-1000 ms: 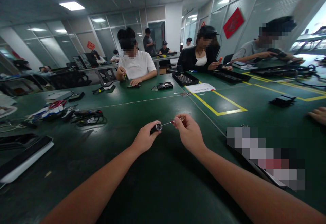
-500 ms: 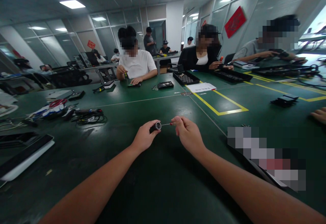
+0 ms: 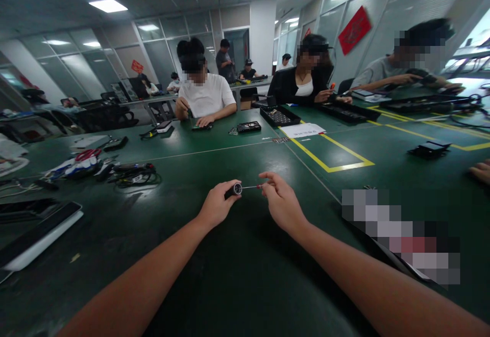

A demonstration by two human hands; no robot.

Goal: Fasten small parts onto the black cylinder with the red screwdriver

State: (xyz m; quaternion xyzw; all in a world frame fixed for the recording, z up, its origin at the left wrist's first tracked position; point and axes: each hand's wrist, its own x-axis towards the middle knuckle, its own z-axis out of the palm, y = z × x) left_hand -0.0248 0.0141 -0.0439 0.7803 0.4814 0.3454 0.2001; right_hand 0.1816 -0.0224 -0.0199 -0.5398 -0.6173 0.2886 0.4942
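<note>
Gripping a short black cylinder [image 3: 229, 193] with a bright metallic ring at its end, the person's left hand [image 3: 215, 207], in the head view, curls thumb and fingers around the smooth body. The ring faces the camera, and the dark inside is too small to make out. The right hand [image 3: 282, 203] pinches the red handle of a slim screwdriver [image 3: 250, 187], mostly hidden by the fingers, with the forefinger raised clear. Its thin, straight metal shaft lies nearly level between the two hands, which are apart, and meets the ringed end; whether the tip enters it cannot be told. Both tool and cylinder are held above the middle of a glossy, dark green counter [image 3: 214, 158].

To the left lie a tangle of thin black cables [image 3: 133, 176], a crumpled white-and-blue bundle [image 3: 78, 166] and a long, flat black-and-white slab [image 3: 42, 240] with a rounded edge. Beyond the hands, yellow tape [image 3: 350, 166] marks an angular outline near a flat white paper sheet [image 3: 302, 130] and a shallow black rectangular tray [image 3: 281, 117] of small pieces.
</note>
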